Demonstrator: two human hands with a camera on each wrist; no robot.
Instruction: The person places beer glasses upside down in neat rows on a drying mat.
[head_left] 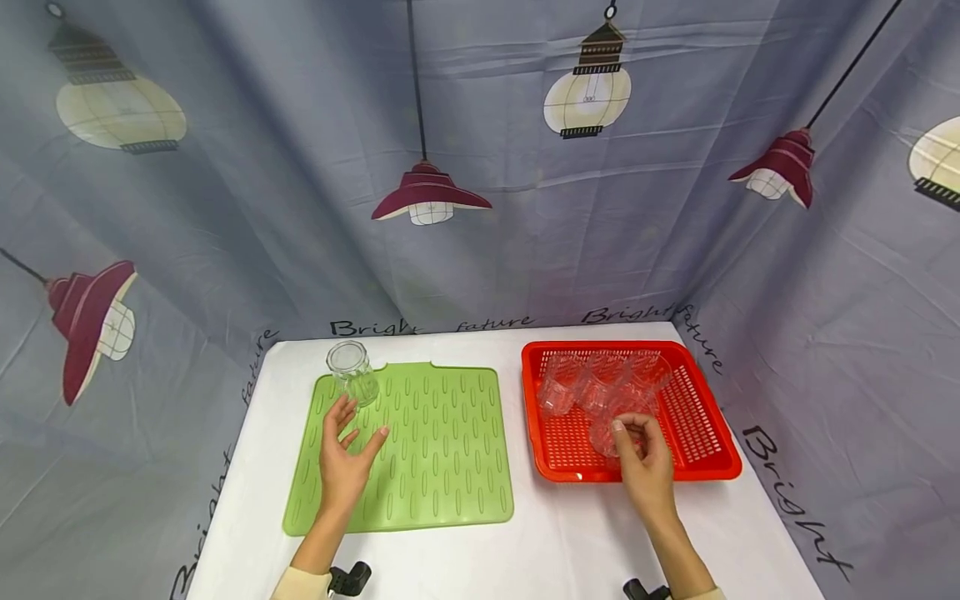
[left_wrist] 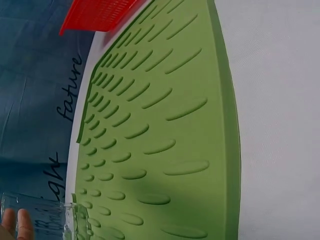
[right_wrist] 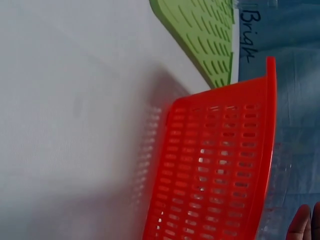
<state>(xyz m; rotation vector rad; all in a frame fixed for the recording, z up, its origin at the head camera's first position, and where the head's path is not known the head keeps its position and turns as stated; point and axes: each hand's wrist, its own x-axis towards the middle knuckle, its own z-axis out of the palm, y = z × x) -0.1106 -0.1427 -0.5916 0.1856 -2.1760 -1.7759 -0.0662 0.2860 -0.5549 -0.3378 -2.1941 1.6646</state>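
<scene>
A clear drinking glass (head_left: 352, 373) stands at the far left corner of a green drying mat (head_left: 435, 450). Just in front of it, my left hand (head_left: 347, 458) has its fingers and thumb spread apart with nothing between them. In the left wrist view, two fingertips overlap the glass (left_wrist: 40, 215). On the right, a red plastic basket (head_left: 708, 462) holds several clear glasses (head_left: 596, 379). My right hand (head_left: 647, 462) reaches over its front rim and pinches the nearest glass (head_left: 603, 435) between thumb and curled fingers. Part of that glass is hidden behind the hand.
A white table (head_left: 570, 533) bears the mat and the basket, with a strip of cloth between them. A grey curtain (head_left: 465, 275) printed with lamps hangs close behind and on both sides. In the right wrist view, the basket's wall (right_wrist: 215, 160) stands high beside the hand.
</scene>
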